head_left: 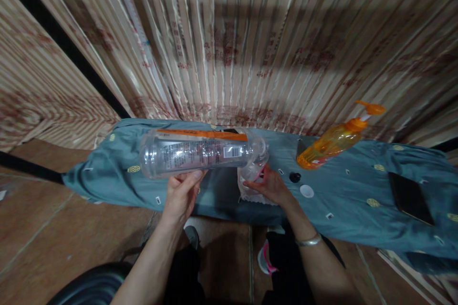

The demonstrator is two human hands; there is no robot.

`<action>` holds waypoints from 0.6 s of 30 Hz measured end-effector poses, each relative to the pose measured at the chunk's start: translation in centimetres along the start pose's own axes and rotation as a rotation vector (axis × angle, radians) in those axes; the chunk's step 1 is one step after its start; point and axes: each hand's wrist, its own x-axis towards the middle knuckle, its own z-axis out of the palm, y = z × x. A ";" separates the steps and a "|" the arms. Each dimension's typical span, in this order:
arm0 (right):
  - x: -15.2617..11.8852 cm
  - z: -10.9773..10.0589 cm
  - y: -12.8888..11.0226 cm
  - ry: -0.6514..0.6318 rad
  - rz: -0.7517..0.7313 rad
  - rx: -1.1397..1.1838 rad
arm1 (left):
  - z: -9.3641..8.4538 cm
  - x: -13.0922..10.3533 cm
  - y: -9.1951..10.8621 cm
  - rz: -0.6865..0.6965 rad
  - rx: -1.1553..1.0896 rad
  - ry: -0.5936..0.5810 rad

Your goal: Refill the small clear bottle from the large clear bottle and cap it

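My left hand (183, 195) grips a large clear plastic bottle (200, 151) from below; the bottle lies sideways in the air, its neck to the right. An orange strip and a barcode label show on it. At the bottle's neck, my right hand (266, 183) is closed round a small clear container (253, 169) with something pink at it. A pale lace-edged packet or cloth (255, 195) is beneath that hand. To the right are a black cap (295, 177) and a white round lid (307, 191).
An orange pump bottle (331, 145) stands at the back right of the teal cloth-covered table (350, 200). A dark flat phone or tablet (411, 198) lies at the right. Striped curtains (229, 47) hang behind. A black round seat (95, 286) is at the lower left.
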 end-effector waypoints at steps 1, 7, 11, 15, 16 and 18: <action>0.0 0.0 0.0 0.003 -0.001 -0.004 | 0.0 0.0 0.0 0.000 -0.001 -0.002; 0.0 0.0 -0.1 0.007 0.009 -0.031 | 0.1 0.1 0.0 0.009 -0.008 -0.007; 0.0 0.0 -0.1 0.002 0.007 -0.019 | 0.2 0.0 0.1 0.005 -0.014 -0.003; 0.0 0.1 0.1 0.006 0.017 -0.024 | 0.3 0.0 0.1 0.007 -0.019 -0.004; 0.0 0.1 0.1 0.004 0.019 -0.019 | 0.3 0.0 0.1 0.005 -0.018 0.000; -0.1 0.0 0.1 0.000 0.015 -0.002 | 0.2 0.0 0.0 0.002 -0.012 0.007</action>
